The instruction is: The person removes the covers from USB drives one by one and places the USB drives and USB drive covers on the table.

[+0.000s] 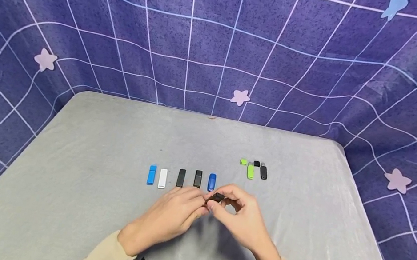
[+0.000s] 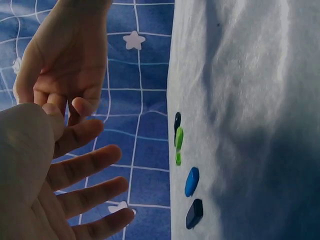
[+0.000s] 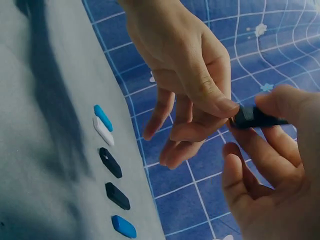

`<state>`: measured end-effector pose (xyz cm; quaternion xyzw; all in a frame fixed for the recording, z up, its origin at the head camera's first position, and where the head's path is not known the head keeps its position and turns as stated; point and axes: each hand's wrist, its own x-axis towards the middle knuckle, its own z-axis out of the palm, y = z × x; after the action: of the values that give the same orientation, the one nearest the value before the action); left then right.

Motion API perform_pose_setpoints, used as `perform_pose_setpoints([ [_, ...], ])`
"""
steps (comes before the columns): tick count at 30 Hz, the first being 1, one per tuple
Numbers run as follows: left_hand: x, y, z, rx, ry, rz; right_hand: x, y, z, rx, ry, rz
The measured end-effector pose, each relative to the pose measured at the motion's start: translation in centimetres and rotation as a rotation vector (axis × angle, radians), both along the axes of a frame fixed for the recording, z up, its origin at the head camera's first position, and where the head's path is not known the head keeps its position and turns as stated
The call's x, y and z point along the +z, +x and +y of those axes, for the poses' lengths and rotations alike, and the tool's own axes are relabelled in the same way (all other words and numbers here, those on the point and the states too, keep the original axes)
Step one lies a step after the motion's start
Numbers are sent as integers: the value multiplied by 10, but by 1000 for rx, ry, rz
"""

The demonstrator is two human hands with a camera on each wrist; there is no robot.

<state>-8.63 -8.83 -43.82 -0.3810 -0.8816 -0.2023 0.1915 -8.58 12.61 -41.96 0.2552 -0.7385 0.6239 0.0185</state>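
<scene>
Both hands meet above the near part of the table, on a black USB flash drive. In the right wrist view my right hand grips the drive's body between thumb and fingers. There, the thumb and index finger of my left hand pinch its other end; its remaining fingers stay apart from it. In the left wrist view the drive is hidden behind the hands. Just beyond the hands stand a blue flash drive, a black one and another black one in a row.
The row continues left with a white flash drive and a light-blue one. Farther back on the right lie a green drive and a black drive, uncapped, beside a green cap and a black cap. Grey cloth covers the table.
</scene>
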Motion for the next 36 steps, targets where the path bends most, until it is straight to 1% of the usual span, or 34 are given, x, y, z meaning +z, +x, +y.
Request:
perform_pose_setpoints([
  [3, 3, -3, -5, 24, 16, -41, 2, 0, 1, -30, 38, 0],
  [7, 12, -8, -13, 55, 23, -102, 1, 0, 3, -17, 113, -15],
  [9, 16, -10, -16, 56, 15, -127, 0, 0, 4, -13, 149, -15],
  [12, 21, -11, -17, 27, -7, -139, -1, 0, 5, -23, 201, 9],
  [13, 22, -11, -17, 14, -16, -135, -1, -1, 5, -27, 217, 29],
  [15, 23, -10, -16, -4, -38, -131, -1, -2, 5, -24, 255, 96],
  [18, 22, -9, -14, -29, -60, -134, 0, -4, 6, 4, 319, 250],
  [20, 22, -9, -14, -47, -69, -155, 0, -5, 6, 26, 356, 357],
  [24, 23, -9, -12, -91, -94, -183, 1, -7, 7, 47, 409, 487],
  [26, 22, -8, -11, -101, -109, -196, 3, -7, 7, 45, 448, 533],
  [29, 18, -7, -11, -96, -112, -195, 6, -6, 5, 38, 518, 588],
  [33, 16, -6, -10, -72, -104, -184, 8, -5, 3, 40, 571, 583],
  [36, 15, -5, -6, -61, -104, -185, 8, -4, 4, 35, 576, 568],
])
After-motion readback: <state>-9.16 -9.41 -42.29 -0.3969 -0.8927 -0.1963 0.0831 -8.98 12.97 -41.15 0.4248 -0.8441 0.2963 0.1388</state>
